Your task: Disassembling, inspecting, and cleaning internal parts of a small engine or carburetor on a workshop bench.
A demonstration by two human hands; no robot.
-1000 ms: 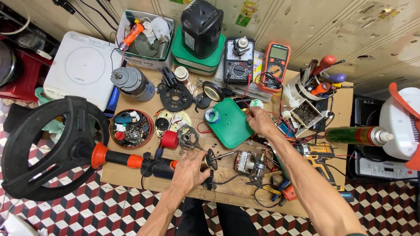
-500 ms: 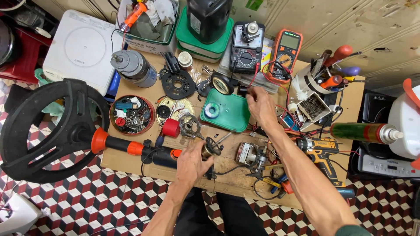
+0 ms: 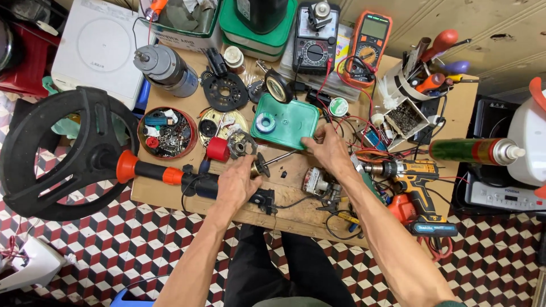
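Nearest the body, the left hand [image 3: 239, 183] rests palm-down on the wooden workbench [image 3: 296, 213], its fingers curled around the brass end of a small motor shaft [image 3: 267, 165] that lies flat just ahead of it. Beside it sits a black handle with orange grips [image 3: 165, 173], joined to a big black guard ring [image 3: 57, 153]. The right hand [image 3: 330, 150] lies slightly further out, fingers bent and pinching the near edge of a green plastic lid [image 3: 284, 120] (whether it is lifted I cannot tell). A small motor [image 3: 315, 182] lies just below that wrist, a yellow cordless drill [image 3: 412, 173] to the right. Further back stand a red bowl of parts [image 3: 166, 132], then two multimeters [image 3: 341, 40] by the wall.
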